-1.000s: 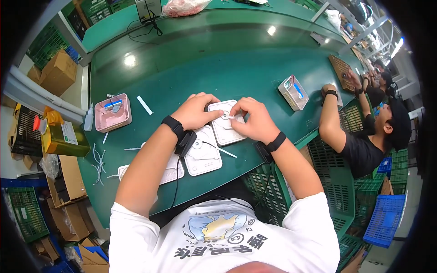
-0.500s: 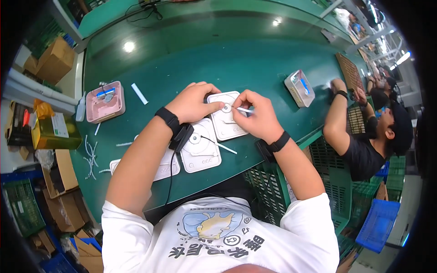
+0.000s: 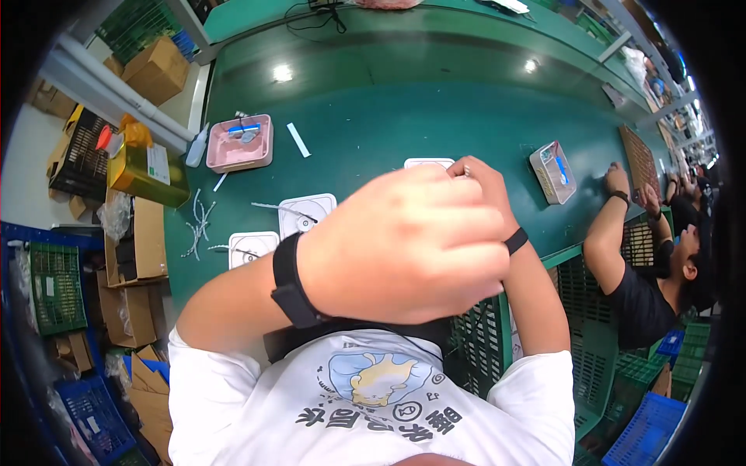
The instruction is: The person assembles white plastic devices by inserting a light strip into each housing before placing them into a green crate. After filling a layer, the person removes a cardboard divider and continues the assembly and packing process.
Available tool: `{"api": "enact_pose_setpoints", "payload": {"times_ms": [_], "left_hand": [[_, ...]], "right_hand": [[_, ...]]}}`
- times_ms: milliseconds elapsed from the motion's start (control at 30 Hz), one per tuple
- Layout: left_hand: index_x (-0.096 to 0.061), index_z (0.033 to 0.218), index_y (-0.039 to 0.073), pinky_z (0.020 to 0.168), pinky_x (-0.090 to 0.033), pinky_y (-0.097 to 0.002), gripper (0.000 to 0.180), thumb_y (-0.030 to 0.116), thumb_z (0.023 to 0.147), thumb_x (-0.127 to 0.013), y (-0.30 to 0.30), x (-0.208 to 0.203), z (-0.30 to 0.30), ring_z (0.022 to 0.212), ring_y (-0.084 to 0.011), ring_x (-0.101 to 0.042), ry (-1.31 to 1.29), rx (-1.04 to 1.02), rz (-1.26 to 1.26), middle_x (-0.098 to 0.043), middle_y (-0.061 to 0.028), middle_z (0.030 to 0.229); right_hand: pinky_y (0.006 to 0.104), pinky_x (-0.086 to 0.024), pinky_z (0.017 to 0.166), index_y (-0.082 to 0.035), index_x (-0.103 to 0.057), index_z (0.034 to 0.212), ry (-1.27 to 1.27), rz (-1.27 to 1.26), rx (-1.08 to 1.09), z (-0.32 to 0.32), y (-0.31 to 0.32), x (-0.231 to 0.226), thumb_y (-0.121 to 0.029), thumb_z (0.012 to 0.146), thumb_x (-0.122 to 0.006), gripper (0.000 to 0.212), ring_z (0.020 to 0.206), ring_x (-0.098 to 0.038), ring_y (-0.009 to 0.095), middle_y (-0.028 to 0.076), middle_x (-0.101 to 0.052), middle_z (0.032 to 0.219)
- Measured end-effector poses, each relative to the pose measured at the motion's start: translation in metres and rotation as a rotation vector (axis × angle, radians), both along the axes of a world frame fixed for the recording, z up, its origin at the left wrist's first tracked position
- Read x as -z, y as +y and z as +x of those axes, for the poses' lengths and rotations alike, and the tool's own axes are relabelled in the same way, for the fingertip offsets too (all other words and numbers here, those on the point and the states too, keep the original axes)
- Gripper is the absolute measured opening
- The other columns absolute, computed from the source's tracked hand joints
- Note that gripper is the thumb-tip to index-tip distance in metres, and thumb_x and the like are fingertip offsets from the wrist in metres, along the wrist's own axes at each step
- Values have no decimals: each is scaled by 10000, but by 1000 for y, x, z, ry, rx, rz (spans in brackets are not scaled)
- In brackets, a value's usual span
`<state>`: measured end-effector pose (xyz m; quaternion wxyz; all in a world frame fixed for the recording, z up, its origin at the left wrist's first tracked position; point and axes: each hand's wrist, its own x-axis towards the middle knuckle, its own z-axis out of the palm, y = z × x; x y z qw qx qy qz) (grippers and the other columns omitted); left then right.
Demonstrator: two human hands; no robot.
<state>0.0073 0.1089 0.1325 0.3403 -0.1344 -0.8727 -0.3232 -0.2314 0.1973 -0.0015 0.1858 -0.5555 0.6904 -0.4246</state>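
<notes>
My left hand point(image 3: 408, 248) is raised close to the camera, its back showing and its fingers curled closed; whatever they hold is hidden. Behind it, my right hand point(image 3: 486, 186) has bent fingers at the edge of a white panel point(image 3: 429, 162); my left hand covers part of it, and I cannot make out what its fingers grip. Most of that panel is hidden too. To the left lie another white panel with a round disc point(image 3: 317, 206) and a third white panel point(image 3: 242, 242), with thin white braided cords point(image 3: 273, 207) beside them.
On the green table point(image 3: 373, 116) are a pink tray point(image 3: 241, 163), a white strip point(image 3: 298, 140), loose white cords point(image 3: 200, 225) and a pale basket point(image 3: 552, 175) with a blue item. A yellow can point(image 3: 148, 175) stands at left. A co-worker point(image 3: 645, 287) sits at right, by green crates point(image 3: 579, 311).
My left hand has risen from the panel toward the camera and closed. The view has shifted, moving the table things rightward. The white strip in my right hand is no longer visible.
</notes>
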Motion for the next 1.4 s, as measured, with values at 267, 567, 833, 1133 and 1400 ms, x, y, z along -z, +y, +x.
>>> {"api": "enact_pose_setpoints", "payload": {"times_ms": [267,567,833,1133,1400], "left_hand": [[-740,1038,65,743,-560,-405,185,106,906,-864,30,4,16,840,-286,-709,-66,84,405,-737,-76,954],[-675,1089,-8,793,-607,-397,274,97,889,-829,88,-26,57,895,-288,-756,-95,82,684,-735,-131,969],[-653,1122,-13,881,-611,-376,374,116,874,-901,95,-53,48,1016,-251,-769,-323,82,526,-738,-131,1058],[-645,1153,-7,898,-599,-370,409,109,870,-916,97,-43,73,1019,-239,-755,-255,137,659,-742,-117,1073],[-638,1181,-3,914,-589,-364,442,103,867,-929,84,-36,85,1022,-229,-742,-196,165,815,-746,-105,1087]], "right_hand": [[289,-533,674,-34,-740,954,-83,-6,1,-1,-4,21,-41,910,-783,62,710,-638,133,62,-705,875],[248,-530,736,-35,-743,1019,66,15,39,-21,8,17,-42,982,-772,48,796,-637,56,-10,-716,893],[227,-507,721,-31,-742,1009,-37,37,15,-7,-7,27,-44,983,-776,44,765,-585,36,-49,-694,884],[225,-494,688,-35,-744,1001,-7,45,43,-7,4,21,-46,969,-781,50,755,-565,30,-50,-703,884],[226,-498,685,-41,-747,993,36,57,61,-4,3,13,-51,956,-793,60,748,-573,35,-42,-708,874]]}}
